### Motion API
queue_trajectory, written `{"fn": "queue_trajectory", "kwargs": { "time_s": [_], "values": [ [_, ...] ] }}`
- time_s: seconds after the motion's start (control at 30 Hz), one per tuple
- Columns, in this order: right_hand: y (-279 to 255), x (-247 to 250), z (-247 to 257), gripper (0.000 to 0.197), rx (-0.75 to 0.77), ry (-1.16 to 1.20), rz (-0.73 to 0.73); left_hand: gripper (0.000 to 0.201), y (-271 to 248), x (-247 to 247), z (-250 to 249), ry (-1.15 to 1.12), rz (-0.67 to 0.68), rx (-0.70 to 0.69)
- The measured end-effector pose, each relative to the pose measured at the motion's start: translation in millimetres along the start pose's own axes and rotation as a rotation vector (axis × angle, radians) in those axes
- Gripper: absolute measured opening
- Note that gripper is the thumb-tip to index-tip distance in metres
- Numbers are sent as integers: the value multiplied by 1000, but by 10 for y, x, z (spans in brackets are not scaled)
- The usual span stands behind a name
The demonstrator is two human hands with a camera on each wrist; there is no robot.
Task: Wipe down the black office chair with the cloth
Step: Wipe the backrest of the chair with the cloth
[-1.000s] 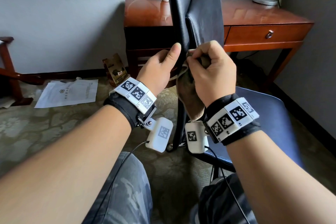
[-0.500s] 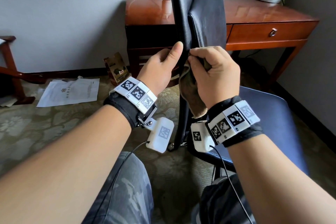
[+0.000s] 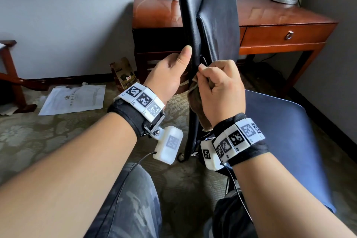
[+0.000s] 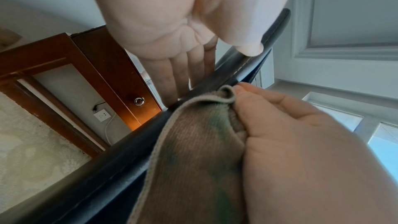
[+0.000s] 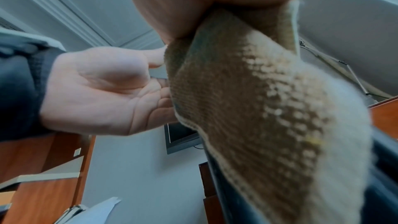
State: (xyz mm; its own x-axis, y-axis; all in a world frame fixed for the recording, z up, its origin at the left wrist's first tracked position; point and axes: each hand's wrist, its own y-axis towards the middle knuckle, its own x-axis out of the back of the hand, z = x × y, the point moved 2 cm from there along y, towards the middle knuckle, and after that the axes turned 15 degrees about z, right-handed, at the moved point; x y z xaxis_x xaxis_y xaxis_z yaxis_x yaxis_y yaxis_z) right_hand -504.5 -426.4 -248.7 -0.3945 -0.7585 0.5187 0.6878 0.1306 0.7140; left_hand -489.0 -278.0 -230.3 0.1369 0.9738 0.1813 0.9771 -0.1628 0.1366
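The black office chair's backrest (image 3: 204, 17) stands edge-on in front of me, its dark seat (image 3: 282, 133) at the right. My left hand (image 3: 173, 71) clamps the backrest's near edge, thumb (image 4: 249, 48) on my side and fingers (image 4: 185, 74) behind it. My right hand (image 3: 220, 85) grips a bunched brown cloth (image 3: 199, 106) and holds it against the same edge, just below the left thumb. In the left wrist view the cloth (image 4: 193, 142) lies over the chair's edge (image 4: 120, 156). In the right wrist view the cloth (image 5: 258, 100) hangs from my fist beside the left hand (image 5: 103, 91).
A red-brown wooden desk (image 3: 280, 17) with a ring-pull drawer (image 3: 289, 35) stands behind the chair, against the wall. Papers (image 3: 73, 98) and a small box (image 3: 123, 75) lie on the patterned carpet at left. Wooden furniture legs (image 3: 11, 75) are at far left. My knees are below.
My right hand has slid the cloth a little way down the backrest's edge. The left hand has kept its hold in the same place.
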Motion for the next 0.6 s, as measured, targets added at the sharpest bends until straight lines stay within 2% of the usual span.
{"fn": "queue_trajectory", "kwargs": {
  "time_s": [0.07, 0.2, 0.27, 0.4, 0.6],
  "values": [
    [-53, -28, -30, 19, -5, -24, 26, 32, -26, -32, -9, -74, 24, -9],
    [-139, -19, -94, 19, -26, -109, 147, 29, -70, -73, -19, -150, 41, -11],
    [-121, 39, -107, 17, -24, -126, 202, 32, -47, -62, -13, -133, 44, -4],
    [89, 251, 4, 10, 15, -48, 121, 69, 1, -5, 25, 92, -48, 15],
    [222, 282, 93, 9, -26, -27, 150, 53, 28, 35, 38, 124, -38, -5]
  ]
}}
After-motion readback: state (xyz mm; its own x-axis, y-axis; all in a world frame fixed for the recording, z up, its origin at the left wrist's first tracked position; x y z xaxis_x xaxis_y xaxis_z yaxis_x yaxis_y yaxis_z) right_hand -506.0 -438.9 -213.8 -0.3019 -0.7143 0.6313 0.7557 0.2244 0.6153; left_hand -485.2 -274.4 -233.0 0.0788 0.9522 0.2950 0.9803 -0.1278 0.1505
